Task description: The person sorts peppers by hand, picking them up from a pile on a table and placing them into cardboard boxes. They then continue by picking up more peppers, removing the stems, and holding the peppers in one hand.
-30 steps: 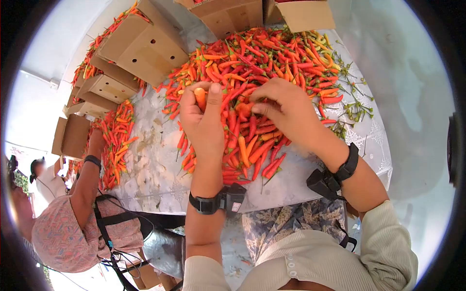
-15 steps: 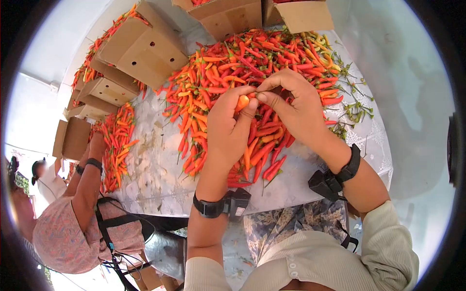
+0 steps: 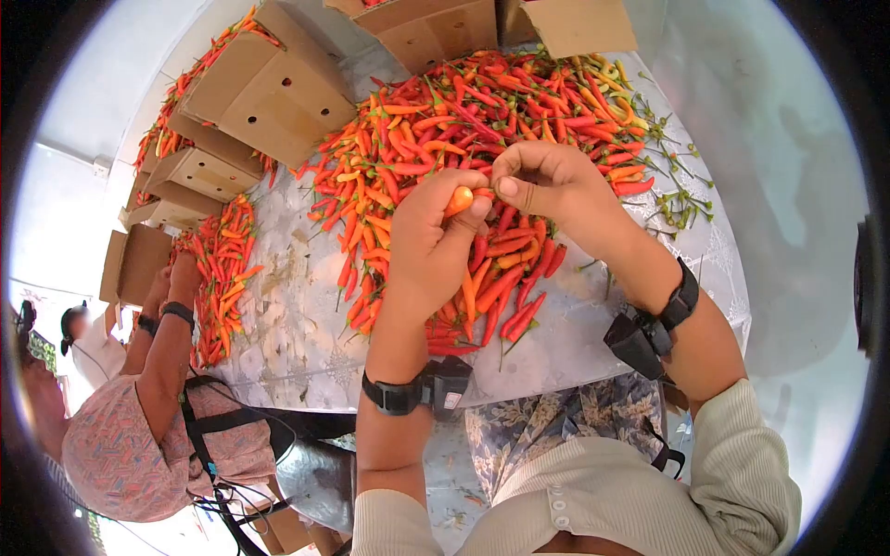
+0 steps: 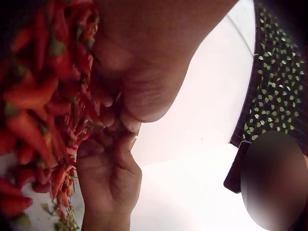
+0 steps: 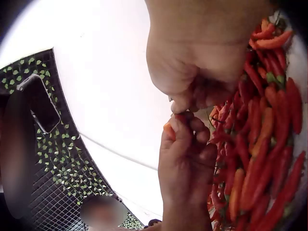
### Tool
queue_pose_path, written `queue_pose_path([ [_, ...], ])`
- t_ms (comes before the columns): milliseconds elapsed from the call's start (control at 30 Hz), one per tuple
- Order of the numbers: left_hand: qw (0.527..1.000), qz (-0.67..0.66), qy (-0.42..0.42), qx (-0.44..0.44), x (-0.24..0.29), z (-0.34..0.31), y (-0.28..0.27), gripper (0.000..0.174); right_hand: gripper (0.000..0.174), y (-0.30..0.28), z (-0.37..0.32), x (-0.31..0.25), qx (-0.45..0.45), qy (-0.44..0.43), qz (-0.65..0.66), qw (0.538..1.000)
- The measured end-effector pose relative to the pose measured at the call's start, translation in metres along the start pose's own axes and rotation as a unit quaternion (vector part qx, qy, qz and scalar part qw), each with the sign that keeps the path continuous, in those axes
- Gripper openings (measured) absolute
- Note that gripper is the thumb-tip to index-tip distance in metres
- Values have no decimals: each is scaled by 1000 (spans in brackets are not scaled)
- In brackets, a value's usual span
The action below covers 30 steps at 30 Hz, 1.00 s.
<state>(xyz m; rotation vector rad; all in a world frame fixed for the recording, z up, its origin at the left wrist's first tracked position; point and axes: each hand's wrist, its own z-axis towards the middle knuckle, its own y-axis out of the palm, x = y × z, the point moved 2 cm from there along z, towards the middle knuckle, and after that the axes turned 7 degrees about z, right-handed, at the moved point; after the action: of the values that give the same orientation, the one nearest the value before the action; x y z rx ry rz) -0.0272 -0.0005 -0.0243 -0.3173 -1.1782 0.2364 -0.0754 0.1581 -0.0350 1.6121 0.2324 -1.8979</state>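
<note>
- A produce-packing workplace is suggested by a large heap of red, orange and yellow chillies (image 3: 417, 153) spread on a table covered in pale, snowflake-patterned cloth (image 3: 287, 310).
- Brown cardboard boxes with round holes (image 3: 287, 93) are lined up along the edge, some filled with chillies.
- A second chilli pile (image 3: 227, 278) is attended by another person in patterned clothing (image 3: 120, 449).

Cardbd boxes (image 3: 278, 88) along far edge & far L corner of table (image 3: 287, 357); another person (image 3: 165, 366) w/ patterned top (image 3: 120, 449), near edge, L end.
</note>
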Motion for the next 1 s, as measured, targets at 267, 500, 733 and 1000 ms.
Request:
queue_pose_path([
  [267,989,-122,-34,80,8,3,-5,15,19,-6,0,-2,127,17,33,991],
  [500,961,-102,-65,249,5,7,-19,14,26,13,-8,-11,83,-227,-397,886],
  [733,949,-170,-92,249,-2,6,-17,12,18,23,-11,7,74,-208,-428,877],
  [1000,987,-70,-81,119,3,2,-7,22,13,14,-12,-10,250,-278,-199,906],
])
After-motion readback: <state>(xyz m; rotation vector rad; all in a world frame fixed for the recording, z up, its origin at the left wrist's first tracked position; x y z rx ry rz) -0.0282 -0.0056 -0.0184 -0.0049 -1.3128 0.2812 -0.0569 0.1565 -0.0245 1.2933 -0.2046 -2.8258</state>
